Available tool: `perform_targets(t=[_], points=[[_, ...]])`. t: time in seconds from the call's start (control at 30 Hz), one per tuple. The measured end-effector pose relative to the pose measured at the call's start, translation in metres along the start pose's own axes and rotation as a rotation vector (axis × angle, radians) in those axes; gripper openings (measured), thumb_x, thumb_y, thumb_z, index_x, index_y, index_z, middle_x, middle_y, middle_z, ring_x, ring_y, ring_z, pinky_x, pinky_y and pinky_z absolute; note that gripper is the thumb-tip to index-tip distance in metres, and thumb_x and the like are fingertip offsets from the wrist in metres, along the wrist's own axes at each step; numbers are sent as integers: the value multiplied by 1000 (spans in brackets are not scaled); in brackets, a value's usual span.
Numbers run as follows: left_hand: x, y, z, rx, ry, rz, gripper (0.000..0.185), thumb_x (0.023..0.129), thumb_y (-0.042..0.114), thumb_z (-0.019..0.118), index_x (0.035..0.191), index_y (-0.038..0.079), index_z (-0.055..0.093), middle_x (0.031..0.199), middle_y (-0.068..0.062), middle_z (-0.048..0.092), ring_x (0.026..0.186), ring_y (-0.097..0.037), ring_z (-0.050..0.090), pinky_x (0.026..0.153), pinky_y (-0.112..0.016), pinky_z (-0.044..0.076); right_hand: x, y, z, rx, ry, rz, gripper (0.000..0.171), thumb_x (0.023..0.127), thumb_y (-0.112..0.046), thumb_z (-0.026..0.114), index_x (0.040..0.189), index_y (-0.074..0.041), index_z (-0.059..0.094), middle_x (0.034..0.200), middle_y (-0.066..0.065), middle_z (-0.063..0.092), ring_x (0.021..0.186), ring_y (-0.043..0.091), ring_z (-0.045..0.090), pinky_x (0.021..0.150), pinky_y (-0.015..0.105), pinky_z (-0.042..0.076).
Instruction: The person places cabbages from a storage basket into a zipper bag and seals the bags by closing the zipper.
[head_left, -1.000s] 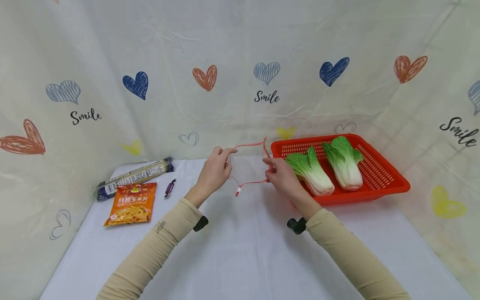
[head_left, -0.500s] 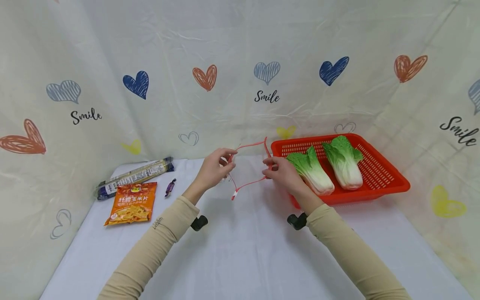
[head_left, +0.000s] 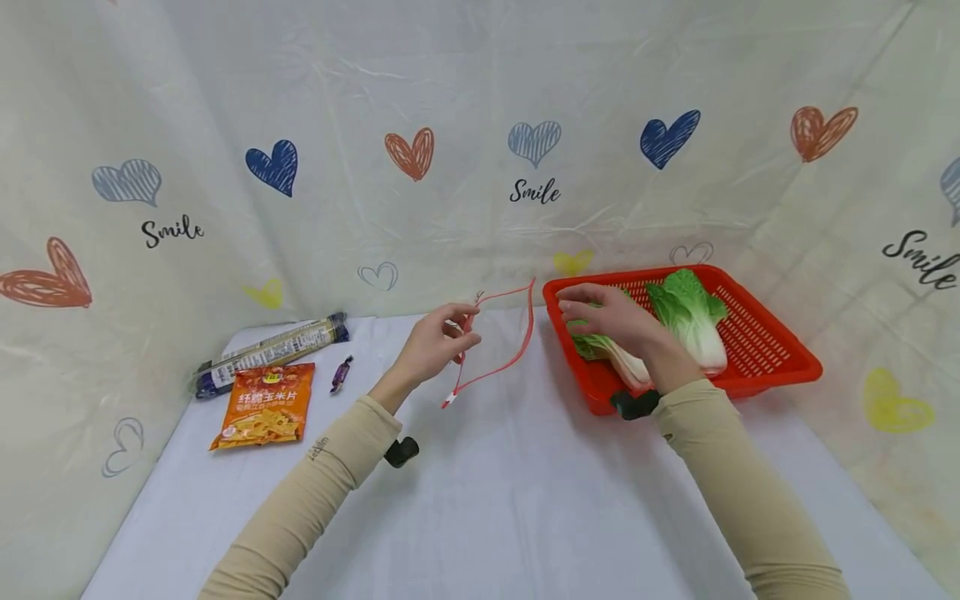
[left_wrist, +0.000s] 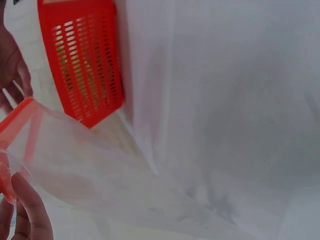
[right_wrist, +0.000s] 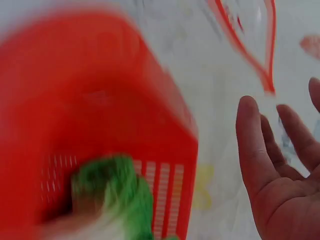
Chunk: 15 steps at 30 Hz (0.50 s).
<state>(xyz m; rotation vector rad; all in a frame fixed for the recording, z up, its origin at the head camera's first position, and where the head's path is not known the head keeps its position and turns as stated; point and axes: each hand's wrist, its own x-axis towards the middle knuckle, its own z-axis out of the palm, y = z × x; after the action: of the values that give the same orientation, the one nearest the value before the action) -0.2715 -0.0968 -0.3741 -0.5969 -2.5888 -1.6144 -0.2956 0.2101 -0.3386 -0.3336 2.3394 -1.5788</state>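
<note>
Two hands work apart: your left hand (head_left: 435,343) pinches the clear red-edged bag (head_left: 497,342), while your right hand (head_left: 611,315) hovers spread over the near cabbage (head_left: 609,353) in the red basket (head_left: 780,354).

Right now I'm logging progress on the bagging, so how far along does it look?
Done: the clear bag with the red zip edge is held open by the left hand. In hand: the right hand is open above the nearer cabbage in the red basket, not yet gripping it. Left: both cabbages, including the farther one, are not yet bagged; the chips packet and candy lie untouched.
</note>
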Motion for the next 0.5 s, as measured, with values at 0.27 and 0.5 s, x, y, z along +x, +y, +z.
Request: perform_targets(t=[0.27,0.5], points=[[-1,3,0,38,-2,18,42,89,11,71,129,14,61,107,-7,60,83,-18,62,61,-32,57,3,26,-69,-169,140,23,63,99,-42,54,147,-4,40,147,19,40,130,37,43,106,52,39],[-2,5,0,30,-17,10,43,89,12,71,131,14,60,112,-13,60,84,-18,63,64,-38,58,2,56,-94,-175,96,102,63,100,-35,56,149,-2,35,154,23,28,137,42,33,109,56,33]])
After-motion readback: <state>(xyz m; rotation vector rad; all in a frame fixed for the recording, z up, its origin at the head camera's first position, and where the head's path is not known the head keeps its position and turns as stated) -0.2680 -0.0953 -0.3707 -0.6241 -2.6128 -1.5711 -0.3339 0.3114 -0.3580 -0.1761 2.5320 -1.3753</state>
